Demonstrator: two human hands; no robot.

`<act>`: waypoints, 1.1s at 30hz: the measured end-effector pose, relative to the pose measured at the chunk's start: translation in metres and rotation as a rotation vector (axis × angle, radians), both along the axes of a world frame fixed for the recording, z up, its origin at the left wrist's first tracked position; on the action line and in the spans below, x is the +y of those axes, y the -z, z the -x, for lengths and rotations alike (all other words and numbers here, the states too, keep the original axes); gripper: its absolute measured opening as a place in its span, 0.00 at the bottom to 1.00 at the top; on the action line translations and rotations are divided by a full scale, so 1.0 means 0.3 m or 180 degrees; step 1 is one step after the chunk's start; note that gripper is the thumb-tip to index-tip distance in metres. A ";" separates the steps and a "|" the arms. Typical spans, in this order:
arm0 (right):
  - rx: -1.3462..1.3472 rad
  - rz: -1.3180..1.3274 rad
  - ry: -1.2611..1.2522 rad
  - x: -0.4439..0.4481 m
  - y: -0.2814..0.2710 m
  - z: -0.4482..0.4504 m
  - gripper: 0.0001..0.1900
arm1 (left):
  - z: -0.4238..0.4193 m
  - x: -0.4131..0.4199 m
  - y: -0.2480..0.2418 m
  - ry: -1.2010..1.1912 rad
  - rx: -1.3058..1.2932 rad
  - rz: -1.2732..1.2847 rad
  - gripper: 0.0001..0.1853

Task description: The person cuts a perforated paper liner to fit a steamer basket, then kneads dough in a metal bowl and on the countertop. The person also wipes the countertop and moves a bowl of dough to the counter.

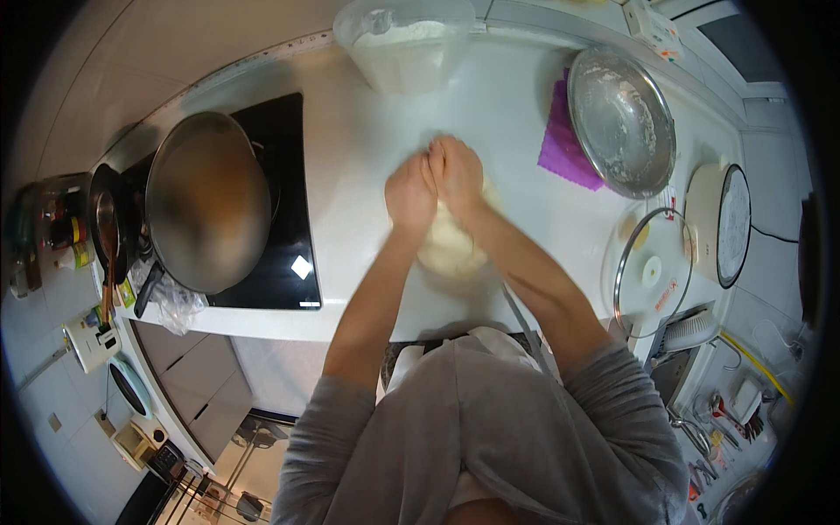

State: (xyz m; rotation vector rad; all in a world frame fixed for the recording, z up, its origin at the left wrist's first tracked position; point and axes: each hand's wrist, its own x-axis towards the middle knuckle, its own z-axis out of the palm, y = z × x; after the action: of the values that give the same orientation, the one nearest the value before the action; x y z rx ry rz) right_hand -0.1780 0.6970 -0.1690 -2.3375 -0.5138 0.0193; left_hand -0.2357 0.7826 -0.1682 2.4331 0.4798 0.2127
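Note:
A pale lump of dough point(453, 252) lies on the white countertop point(354, 164) in front of me. My left hand point(412, 191) is curled with its knuckles up over the left and far part of the dough. Against it, my right hand point(457, 172) is curled the same way, its wrist crossing the dough's right side. The two hands touch at the thumbs and fingers. Both press on the dough; my fingertips and the dough beneath my hands are hidden.
A flour-dusted steel bowl point(623, 125) tilts on a purple cloth point(564, 144) at right, near a glass lid point(653, 272) and a white pot point(712, 220). A translucent tub of flour point(410, 56) stands behind. Left, a large pan point(209, 203) covers part of a black cooktop point(292, 197).

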 end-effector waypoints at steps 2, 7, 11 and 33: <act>0.0194 0.0233 -0.0023 0.046 0.014 -0.052 0.18 | -0.029 0.014 -0.029 -0.0161 0.0496 0.0203 0.16; 0.1286 0.0972 -0.1066 -0.017 -0.294 -0.031 0.21 | 0.096 0.062 -0.260 0.0567 0.0554 0.1121 0.16; -0.0227 0.0535 -0.1022 -0.185 -0.288 0.264 0.18 | 0.297 -0.116 -0.156 0.0544 -0.0834 -0.0090 0.18; 0.1867 -0.0222 -0.2324 -0.034 -0.303 -0.146 0.26 | 0.196 -0.086 -0.208 -0.0810 -0.0108 0.3043 0.27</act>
State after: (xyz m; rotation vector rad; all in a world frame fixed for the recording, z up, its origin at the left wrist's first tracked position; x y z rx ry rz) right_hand -0.1341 0.6867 -0.0781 -1.8279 -0.9944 0.9704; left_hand -0.2945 0.7569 -0.1058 1.4349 0.6809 0.0929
